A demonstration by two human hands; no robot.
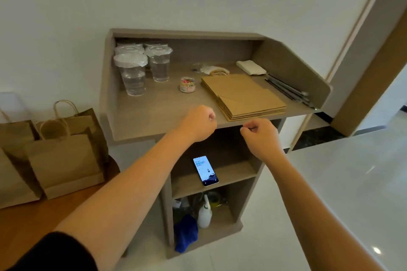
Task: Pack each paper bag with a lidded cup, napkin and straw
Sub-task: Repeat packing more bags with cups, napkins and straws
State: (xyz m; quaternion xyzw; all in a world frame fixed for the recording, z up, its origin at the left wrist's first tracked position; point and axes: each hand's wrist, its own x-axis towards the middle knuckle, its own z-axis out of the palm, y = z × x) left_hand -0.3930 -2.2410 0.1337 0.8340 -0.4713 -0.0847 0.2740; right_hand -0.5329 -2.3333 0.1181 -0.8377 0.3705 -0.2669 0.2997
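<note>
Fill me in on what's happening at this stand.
A person is packing takeaway bags at a wooden stand. Both hands, left hand and right hand, are curled loosely above its front edge and hold nothing that I can see. On the stand sit lidded cups of clear liquid, a flat stack of paper bags, napkins and straws along the right wall. Several opened bags stand on a table to the left.
</note>
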